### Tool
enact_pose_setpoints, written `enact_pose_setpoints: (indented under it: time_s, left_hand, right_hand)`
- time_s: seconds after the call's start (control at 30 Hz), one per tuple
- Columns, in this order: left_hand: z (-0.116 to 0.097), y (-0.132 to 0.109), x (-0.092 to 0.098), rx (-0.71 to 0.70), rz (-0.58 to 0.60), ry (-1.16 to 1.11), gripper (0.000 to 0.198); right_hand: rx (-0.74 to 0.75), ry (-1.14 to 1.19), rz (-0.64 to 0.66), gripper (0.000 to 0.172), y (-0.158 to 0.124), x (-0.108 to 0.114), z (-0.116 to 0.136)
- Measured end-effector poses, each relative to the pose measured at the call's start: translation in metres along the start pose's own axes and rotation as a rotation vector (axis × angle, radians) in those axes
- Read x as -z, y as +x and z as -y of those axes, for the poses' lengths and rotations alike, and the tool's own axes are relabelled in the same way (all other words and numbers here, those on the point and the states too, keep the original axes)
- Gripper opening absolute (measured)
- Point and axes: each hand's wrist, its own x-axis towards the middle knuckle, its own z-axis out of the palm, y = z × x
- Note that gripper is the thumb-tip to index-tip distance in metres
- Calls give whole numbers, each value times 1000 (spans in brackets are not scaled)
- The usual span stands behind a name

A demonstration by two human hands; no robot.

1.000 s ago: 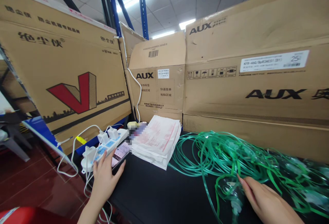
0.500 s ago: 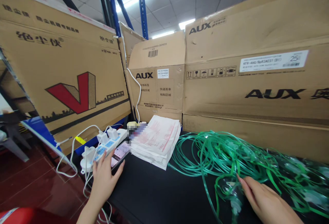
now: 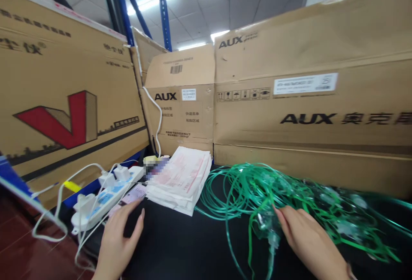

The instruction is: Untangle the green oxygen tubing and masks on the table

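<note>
My left hand is over the black tabletop beside a phone with a lit screen. Its fingers are apart, with nothing between thumb and fingers. On the right, my right hand pinches the green strap of a clear plastic oxygen mask, its fingertips partly hidden by the hand's own angle. The mask lies at the front of a pile of similar masks with green straps. Coils of thin green tubing spread to the left of that pile.
A stack of white printed paper bags or sheets lies mid-table. A white power strip with plugs and loose cords runs along the left edge. Tall cardboard panels stand behind and at the left.
My left hand has drawn back from the phone toward me. The right hand stays at the mask's strap. The view has turned right.
</note>
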Motion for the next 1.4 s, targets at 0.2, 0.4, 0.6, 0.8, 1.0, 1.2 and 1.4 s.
enact_pose_setpoints:
  time_s: [0.2,0.4,0.6,0.8,1.0,1.2,1.4]
  left_hand:
    - [-148,15,-23,-521,374,-498,7]
    - [-229,13,-93,-554,577,-258,19]
    - [-215,-5,-128,-683,613,-350,17]
    - [-216,-12,-135,-796,525,-515,40]
    - [-212,-17,-139,-907,400,-577,55]
    - [-210,-16,-131,-838,417,-562,48]
    - [-212,-9,-126,-766,486,-588,43]
  right_hand:
    - [92,-53,22,35,2,12,-2]
    - [74,26,39,36,-9,11,0]
    - [49,57,-3,33,-17,8,5]
    - [-95,253,182,34,-18,10,8]
    - [-101,464,358,27,-17,11,9]
    - [-84,272,232,33,-18,2,19]
    - [-168,195,195,32,-15,5,21]
